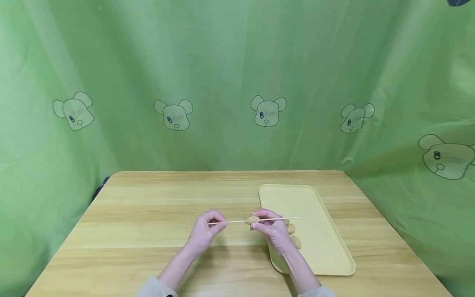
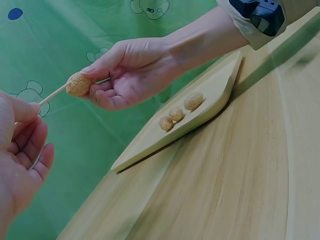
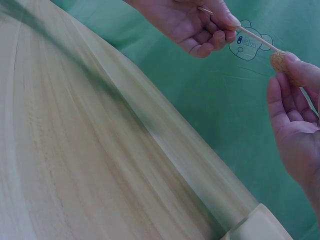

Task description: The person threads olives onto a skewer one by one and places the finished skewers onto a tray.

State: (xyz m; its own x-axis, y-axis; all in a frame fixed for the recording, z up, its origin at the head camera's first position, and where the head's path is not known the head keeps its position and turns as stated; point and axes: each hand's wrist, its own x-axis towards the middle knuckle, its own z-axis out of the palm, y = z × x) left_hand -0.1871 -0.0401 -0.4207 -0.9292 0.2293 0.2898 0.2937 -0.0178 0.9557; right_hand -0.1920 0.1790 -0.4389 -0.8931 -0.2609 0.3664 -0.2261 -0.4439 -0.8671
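Note:
A thin wooden skewer (image 1: 236, 221) runs nearly level between the two hands above the table. My left hand (image 1: 202, 235) pinches it near one end between thumb and forefinger. My right hand (image 1: 277, 235) holds a brown, wrinkled, ball-shaped food piece (image 1: 250, 219) in its fingertips. The skewer enters this piece, and a long pointed length shows beyond it on the right in the head view. In the left wrist view the wrinkled piece (image 2: 78, 85) sits between the right thumb and fingers; the right palm hides part of the skewer there.
A cream tray (image 1: 319, 247) lies on the right of the wooden table (image 1: 148, 214), partly under the right hand. Several similar brown pieces (image 2: 193, 101) rest along its near left side. Green curtains (image 1: 222, 53) with bear-head prints enclose the table.

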